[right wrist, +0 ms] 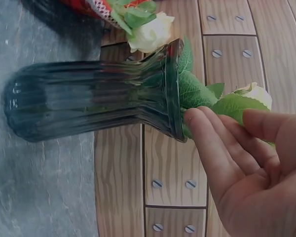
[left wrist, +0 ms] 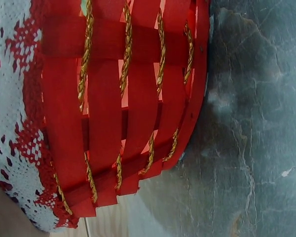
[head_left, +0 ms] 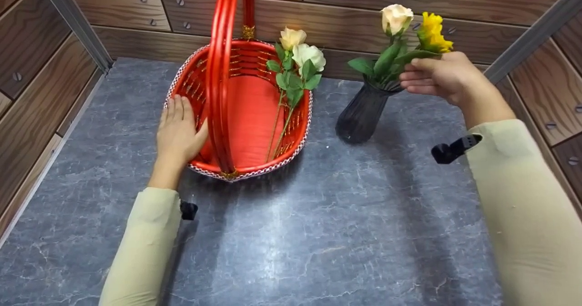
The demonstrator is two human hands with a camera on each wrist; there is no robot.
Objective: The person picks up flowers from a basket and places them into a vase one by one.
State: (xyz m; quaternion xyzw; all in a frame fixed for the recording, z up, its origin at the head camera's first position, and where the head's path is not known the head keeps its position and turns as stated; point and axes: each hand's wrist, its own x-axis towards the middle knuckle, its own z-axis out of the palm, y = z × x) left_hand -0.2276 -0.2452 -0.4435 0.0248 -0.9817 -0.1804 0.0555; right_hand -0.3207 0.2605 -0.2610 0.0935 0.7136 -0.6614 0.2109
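My left hand (head_left: 175,128) rests on the left rim of a red woven basket (head_left: 254,115), fingers straight and thumb spread toward the tall handle. The left wrist view shows the basket's slatted side (left wrist: 108,89) with gold cord, but not the hand. Inside the basket lean a peach rose (head_left: 292,38) and a white flower (head_left: 309,57). On the right, my right hand (head_left: 448,76) reaches beside the mouth of a dark ribbed glass vase (head_left: 361,112), its fingers extended next to green leaves (right wrist: 197,89). A cream rose (head_left: 397,18) and a yellow flower (head_left: 434,33) rise from the vase.
Both stand on a grey marble-patterned tabletop (head_left: 282,242). Wood-patterned panels (head_left: 354,28) enclose the back and sides, with grey metal posts (head_left: 75,24) at the corners. The basket's handle (head_left: 220,78) arches high over its middle.
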